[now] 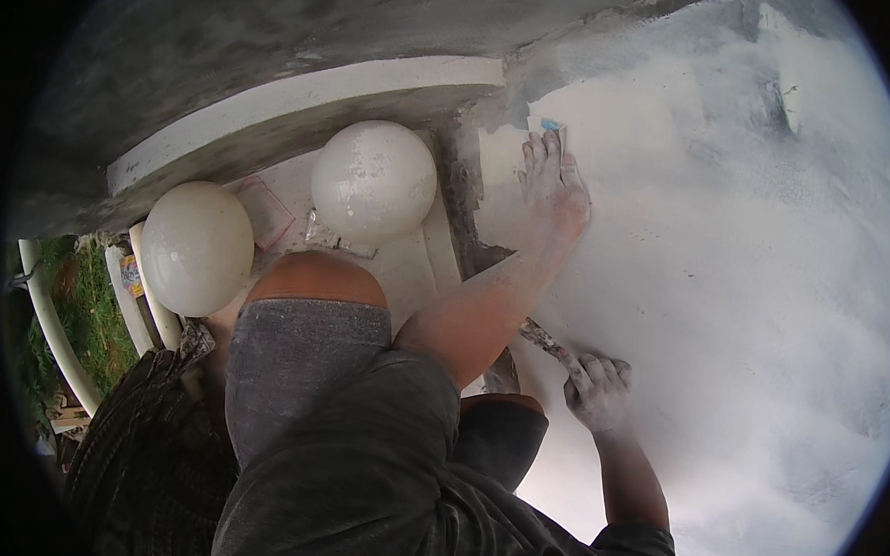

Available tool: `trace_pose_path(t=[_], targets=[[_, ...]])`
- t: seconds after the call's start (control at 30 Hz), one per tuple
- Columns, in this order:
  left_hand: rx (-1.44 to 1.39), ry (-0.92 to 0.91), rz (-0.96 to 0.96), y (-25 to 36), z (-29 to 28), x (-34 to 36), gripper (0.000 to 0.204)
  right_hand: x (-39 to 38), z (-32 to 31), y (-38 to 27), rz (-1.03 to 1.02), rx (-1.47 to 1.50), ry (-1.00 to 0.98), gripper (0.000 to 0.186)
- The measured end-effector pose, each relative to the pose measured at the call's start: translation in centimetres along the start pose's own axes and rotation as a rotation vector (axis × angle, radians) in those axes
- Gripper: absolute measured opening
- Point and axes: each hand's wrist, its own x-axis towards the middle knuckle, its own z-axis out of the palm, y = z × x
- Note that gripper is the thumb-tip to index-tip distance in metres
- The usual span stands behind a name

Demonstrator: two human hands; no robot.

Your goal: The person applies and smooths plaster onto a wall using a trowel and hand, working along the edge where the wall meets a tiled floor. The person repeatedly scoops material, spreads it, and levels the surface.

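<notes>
My left hand point(556, 184) is stretched out against the white-coated wall point(720, 268), dusted pale. Under its fingertips is a small sheet, white with a blue patch, which looks like a piece of sandpaper point(547, 124). Lower down, near the wall's edge, my right hand point(600, 389) has its fingers curled round the end of a narrow, plaster-spotted tool point(548, 345). The far end of this tool passes behind my left forearm, so its kind cannot be made out. White dust covers both hands.
Two round white globes point(375, 180) point(199, 250) stand on the ledge to the left. Between them lies a clear plastic packet with a pink edge point(266, 213). A raised pale band point(314, 102) runs along the grey wall point(257, 46). Railings point(56, 328) and grass point(96, 300) show at far left.
</notes>
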Motion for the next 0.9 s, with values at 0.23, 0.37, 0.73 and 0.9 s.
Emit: trace_pose_path(t=[0.23, 0.37, 0.73, 0.9], targets=[[-0.221, -0.071, -0.221, -7.5, -3.1, 1.9, 0.057, -0.1, 0.6, -0.2, -0.005, -0.048, -0.010, 0.068], [0.149, 0.021, -0.051, -11.7, 0.2, 2.1, 0.055, -0.2, 0.6, 0.1, -0.008, -0.018, -0.017, 0.069], [0.053, 0.169, 0.168, -16.5, -0.7, 5.2, 0.053, 0.1, 1.2, 0.7, -0.018, -0.108, -0.046, 0.065], [-0.116, 0.108, -0.383, -19.3, -0.8, 4.4, 0.059, 0.4, 1.0, 0.9, -0.065, -0.098, -0.081, 0.065]])
